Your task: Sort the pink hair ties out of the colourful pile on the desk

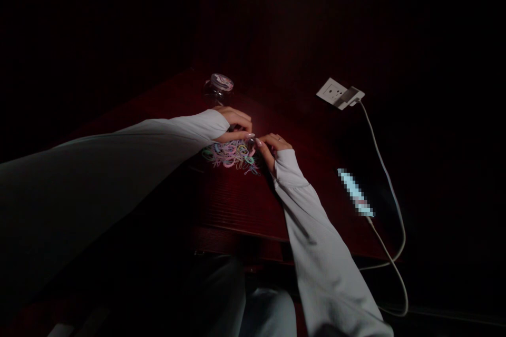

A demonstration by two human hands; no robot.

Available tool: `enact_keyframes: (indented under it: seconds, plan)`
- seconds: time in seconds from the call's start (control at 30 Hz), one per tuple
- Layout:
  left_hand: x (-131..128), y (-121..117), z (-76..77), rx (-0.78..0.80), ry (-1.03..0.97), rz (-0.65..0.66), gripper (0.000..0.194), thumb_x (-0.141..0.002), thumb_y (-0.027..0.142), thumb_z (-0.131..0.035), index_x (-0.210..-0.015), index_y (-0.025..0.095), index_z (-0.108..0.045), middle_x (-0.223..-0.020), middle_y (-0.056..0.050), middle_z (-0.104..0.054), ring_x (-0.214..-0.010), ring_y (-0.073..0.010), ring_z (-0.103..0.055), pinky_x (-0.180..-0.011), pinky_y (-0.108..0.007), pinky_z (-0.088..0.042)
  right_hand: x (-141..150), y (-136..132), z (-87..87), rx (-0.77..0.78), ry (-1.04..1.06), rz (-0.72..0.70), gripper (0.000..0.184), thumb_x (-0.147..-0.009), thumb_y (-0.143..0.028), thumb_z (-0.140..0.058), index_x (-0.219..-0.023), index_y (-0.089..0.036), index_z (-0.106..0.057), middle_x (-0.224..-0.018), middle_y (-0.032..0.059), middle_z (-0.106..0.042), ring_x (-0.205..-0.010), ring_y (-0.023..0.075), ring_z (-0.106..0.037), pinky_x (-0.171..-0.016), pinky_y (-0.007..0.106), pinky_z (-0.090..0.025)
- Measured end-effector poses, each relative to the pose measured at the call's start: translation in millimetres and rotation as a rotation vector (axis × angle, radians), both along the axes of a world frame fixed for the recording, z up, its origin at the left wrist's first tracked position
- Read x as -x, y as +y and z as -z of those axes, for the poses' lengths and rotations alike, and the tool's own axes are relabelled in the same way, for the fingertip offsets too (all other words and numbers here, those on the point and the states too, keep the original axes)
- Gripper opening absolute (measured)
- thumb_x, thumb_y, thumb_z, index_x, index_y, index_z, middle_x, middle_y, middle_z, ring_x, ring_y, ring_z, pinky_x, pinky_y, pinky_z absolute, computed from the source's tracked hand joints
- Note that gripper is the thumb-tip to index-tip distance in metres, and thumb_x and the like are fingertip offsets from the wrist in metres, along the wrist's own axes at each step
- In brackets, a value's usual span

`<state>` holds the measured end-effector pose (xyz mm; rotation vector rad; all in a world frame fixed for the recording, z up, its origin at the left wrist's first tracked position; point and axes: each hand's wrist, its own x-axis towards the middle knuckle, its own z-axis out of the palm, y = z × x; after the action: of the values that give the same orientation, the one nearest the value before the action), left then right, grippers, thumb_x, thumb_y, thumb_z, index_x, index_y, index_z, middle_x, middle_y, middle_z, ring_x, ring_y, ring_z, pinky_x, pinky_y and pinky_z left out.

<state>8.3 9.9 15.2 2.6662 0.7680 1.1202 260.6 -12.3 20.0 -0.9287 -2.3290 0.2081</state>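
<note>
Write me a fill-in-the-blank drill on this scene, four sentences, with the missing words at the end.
The table top is dark ____.
The pile of small coloured bands lies ____ the table top.
In the picture, the lidded jar is to the ____ of the wall socket.
Of the left hand and the right hand, the ____ one is nearer the wall socket.

Missing words: red; on; left; right.
</note>
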Motion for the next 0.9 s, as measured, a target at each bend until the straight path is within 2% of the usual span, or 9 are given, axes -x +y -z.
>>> enact_keyframes:
  seconds: [0.4, 0.67, 0.9]
  plan:
    - [0.0, -2.2, -2.2, -0.004, 0.014, -0.018, 0.036, -0.105, 0.045, -0.055, -0.082, 0.022, -0.071, -0.079, -0.001, -0.066, -0.072, -0.0147, -0.058, -0.070, -0.027, -0.041, 4.6, -4.9, -6.0, 0.023, 0.042, 0.035, 0.058, -0.105, -0.074, -0.053, -0.082, -0.025, -0.076, -0.083, 0.0064, -0.071, -0.079, 0.0223, -0.060, -0.082, 0.037, -0.049]
    - [1.8, -6.4, -3.5, -0.008, -0.013, -0.058, 0.037, -0.106, 0.044, -0.055, -0.081, 0.021, -0.071, -0.078, 0.000, -0.065, -0.070, -0.0139, -0.057, -0.070, -0.027, -0.040, 2.9, -5.4, -8.6, 0.008, 0.064, 0.034, 0.063, -0.104, -0.078, -0.050, -0.078, -0.026, -0.072, -0.080, 0.0051, -0.066, -0.078, 0.0216, -0.060, -0.081, 0.035, -0.048]
    - [3.3, -6.9, -4.9, -0.031, -0.040, -0.079, 0.038, -0.104, 0.042, -0.056, -0.075, 0.020, -0.067, -0.073, 0.001, -0.061, -0.066, -0.0123, -0.053, -0.067, -0.026, -0.039, 2.6, -6.1, -9.4, 0.018, 0.073, 0.053, 0.061, -0.103, -0.078, -0.051, -0.078, -0.026, -0.072, -0.080, 0.0049, -0.067, -0.077, 0.0216, -0.060, -0.082, 0.035, -0.049]
